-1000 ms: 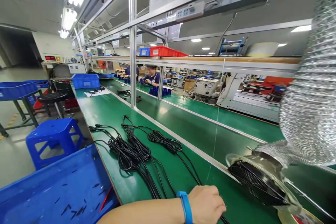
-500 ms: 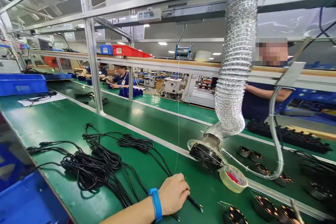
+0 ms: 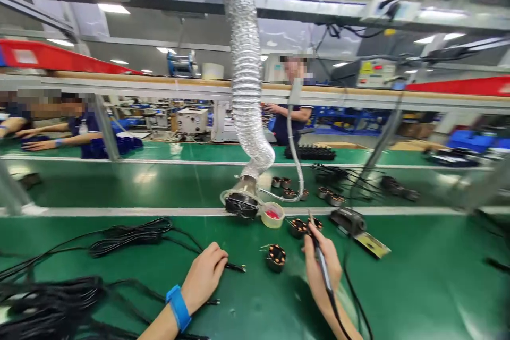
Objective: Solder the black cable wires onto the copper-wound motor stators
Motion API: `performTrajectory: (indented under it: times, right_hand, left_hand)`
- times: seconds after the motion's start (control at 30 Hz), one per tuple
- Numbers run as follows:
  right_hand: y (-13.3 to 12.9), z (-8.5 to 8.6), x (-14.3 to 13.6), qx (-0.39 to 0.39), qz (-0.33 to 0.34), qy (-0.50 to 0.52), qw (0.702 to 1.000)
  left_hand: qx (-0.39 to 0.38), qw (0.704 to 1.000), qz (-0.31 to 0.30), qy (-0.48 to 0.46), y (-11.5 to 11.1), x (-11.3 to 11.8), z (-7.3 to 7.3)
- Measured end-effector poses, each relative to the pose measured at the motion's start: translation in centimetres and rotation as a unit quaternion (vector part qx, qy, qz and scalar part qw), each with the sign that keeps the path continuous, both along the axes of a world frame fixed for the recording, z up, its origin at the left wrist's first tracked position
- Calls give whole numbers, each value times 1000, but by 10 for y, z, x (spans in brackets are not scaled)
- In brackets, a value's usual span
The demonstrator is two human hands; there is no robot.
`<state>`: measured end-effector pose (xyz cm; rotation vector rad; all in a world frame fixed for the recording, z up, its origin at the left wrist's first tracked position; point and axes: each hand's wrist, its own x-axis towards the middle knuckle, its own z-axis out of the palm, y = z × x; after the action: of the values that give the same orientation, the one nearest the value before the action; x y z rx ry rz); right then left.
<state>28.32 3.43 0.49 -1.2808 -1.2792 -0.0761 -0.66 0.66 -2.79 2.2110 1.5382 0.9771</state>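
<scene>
My left hand (image 3: 205, 275), with a blue band at the wrist, is closed around a black cable (image 3: 236, 266) near its end, where bare wire tips stick out past the fingers. My right hand (image 3: 324, 263) grips a soldering iron (image 3: 322, 260) like a pen, its tip pointing up and away. Between the hands sits a motor stator (image 3: 276, 257) with copper windings and thin wires at its left. Two more stators (image 3: 298, 227) lie just beyond the iron's tip. Bundles of black cable (image 3: 51, 300) spread over the green bench left of my left hand.
A silver duct (image 3: 245, 64) hangs down to a black fan (image 3: 242, 205). Beside it lies a roll of clear tape (image 3: 272, 215). A soldering iron stand (image 3: 348, 221) with a yellowish tray is at right. Co-workers (image 3: 294, 117) are across the benches.
The view has swung to the right, bringing my right hand with the soldering iron fully into sight. My left hand stays closed on the cable.
</scene>
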Motion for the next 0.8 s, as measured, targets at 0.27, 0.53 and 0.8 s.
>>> performTrajectory:
  times: [0.27,0.53,0.8]
  right_hand:
    - [-7,-4,2,-33,70,103,992]
    - [-11,-10,5,-101,126,148,976]
    - [31,-33,23,-77,77,75,991]
  left_hand:
    - [-11,1000,-14,-22,6,-11,-20]
    - [-3,999,-8,-47,3,-2,-20]
    - [2,999,38,14,7,8,-2]
